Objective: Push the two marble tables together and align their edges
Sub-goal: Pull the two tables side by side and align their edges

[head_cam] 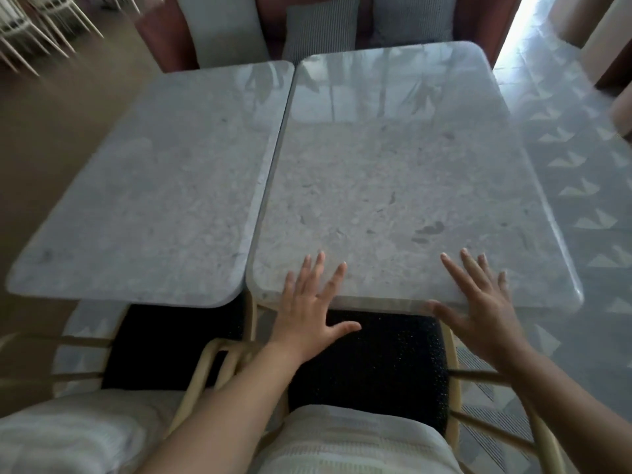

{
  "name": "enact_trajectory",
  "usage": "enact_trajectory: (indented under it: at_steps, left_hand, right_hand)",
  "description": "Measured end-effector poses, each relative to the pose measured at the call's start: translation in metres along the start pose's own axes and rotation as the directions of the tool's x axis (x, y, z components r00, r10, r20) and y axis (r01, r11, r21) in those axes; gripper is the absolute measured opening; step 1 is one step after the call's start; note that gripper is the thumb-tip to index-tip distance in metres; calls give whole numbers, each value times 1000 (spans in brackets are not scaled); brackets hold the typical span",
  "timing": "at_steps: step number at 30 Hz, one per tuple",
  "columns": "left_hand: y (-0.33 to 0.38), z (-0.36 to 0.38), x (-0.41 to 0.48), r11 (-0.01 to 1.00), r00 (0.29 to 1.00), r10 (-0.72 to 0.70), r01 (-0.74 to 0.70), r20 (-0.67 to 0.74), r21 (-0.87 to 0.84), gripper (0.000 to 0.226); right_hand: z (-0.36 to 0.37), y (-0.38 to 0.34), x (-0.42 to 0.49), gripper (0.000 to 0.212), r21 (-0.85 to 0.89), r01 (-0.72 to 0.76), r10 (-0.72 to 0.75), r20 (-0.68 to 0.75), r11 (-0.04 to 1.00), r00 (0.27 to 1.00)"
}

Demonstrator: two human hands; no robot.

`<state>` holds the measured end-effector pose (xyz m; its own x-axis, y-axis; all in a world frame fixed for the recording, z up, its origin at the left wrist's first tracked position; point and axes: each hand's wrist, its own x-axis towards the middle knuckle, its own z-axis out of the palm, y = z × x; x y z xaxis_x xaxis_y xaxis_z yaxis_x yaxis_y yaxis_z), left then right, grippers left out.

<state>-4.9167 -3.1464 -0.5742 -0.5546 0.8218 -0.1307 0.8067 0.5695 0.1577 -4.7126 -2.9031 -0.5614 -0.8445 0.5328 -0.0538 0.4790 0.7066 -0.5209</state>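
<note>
Marble tables fill the middle of the frame side by side: the left table (154, 186) and the right table (410, 186) have their long inner edges touching or nearly so, with only a thin seam running from the upper centre down to the lower centre. Their ends are not level — the right table reaches further toward the top of the frame, and its near edge also sits a little lower in the frame than the left one's. Both hands are at the near edge of the right table. The left hand (307, 302) lies flat with fingers spread on the marble, its thumb hanging off the edge; the right hand (478, 302) is likewise spread and flat, its thumb at the rim — neither grip is closed on anything (both open palms press down, or hover; contact is hard to judge in the blur). Below the tables, at the bottom of the frame, sit two chairs with dark seats (376, 364) and pale wooden frames. Cushions (321, 29) line a bench at the top.
</note>
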Motion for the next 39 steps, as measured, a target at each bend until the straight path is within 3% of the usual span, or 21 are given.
enact_trajectory:
  at_steps: [5,8,13,15,18,23,26,30,33,39]
  left_hand:
    - [54,-39,-71,911,984,-1,-73,-179,-407,91]
    - [73,-69,-114,840,971,-28,-104,-235,-532,85]
    - [86,-107,-170,696,976,-118,-48,-181,-716,90]
    - [88,-117,-182,550,969,-217,18,-122,-835,102]
    - [81,-118,-184,207,915,-402,125,32,-970,111]
    - [52,-94,-151,-118,798,-544,233,259,-965,96]
    - [35,-74,-113,-343,711,-584,222,392,-913,98]
    - [15,-41,-58,-553,591,-614,150,523,-820,93]
    - [4,-21,-25,-655,516,-603,117,609,-747,88]
    - [-1,-2,14,-701,478,-607,53,635,-711,62]
  right_hand:
    - [-22,-69,-62,76,422,-7,80,-157,907,984]
    - [-39,-108,-103,71,501,13,109,-213,865,971]
    - [-68,-155,-162,66,632,-45,228,-212,774,950]
    - [-75,-167,-176,63,738,-80,301,-173,671,938]
    - [-74,-177,-179,76,858,-150,444,-99,492,891]
    - [-49,-161,-144,72,928,-295,629,92,226,772]
    - [-28,-138,-100,70,939,-343,708,228,21,669]
    - [-5,-93,-39,79,916,-317,743,388,-246,545]
    - [15,-65,-7,75,897,-277,778,439,-345,449]
    - [50,-35,31,57,845,-169,732,526,-507,434]
